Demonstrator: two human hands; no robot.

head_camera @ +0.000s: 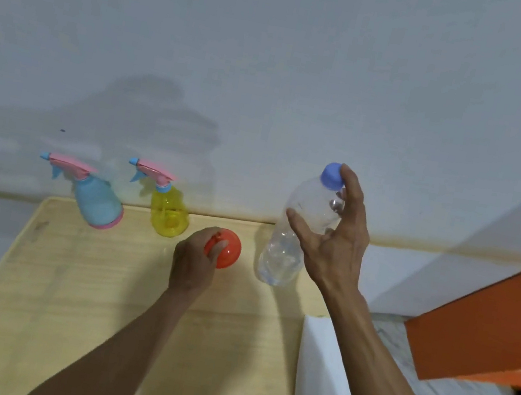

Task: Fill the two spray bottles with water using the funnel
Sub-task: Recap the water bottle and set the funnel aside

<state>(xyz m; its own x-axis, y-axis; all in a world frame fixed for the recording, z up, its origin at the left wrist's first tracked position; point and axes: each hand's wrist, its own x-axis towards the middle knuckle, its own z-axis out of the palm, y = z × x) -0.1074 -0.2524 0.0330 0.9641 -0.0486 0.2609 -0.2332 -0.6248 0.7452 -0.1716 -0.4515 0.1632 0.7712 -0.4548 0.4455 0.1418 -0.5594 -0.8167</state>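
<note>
White wall behind a light wood desk (69,285). I see a blue spray bottle (96,200) and a yellow spray bottle (168,214) standing at the far edge, both capped with pink heads; fill level unclear. Left hand (193,262), fingers curled, grips the orange funnel (225,248). Right hand (336,242), fingers spread loosely around the clear water bottle (299,228), blue cap on, partly filled. No readable labels.

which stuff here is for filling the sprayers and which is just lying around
For the job: blue spray bottle, yellow spray bottle, orange funnel in left hand, capped water bottle at right hand.
Lying about: white sheet, orange board.
</note>
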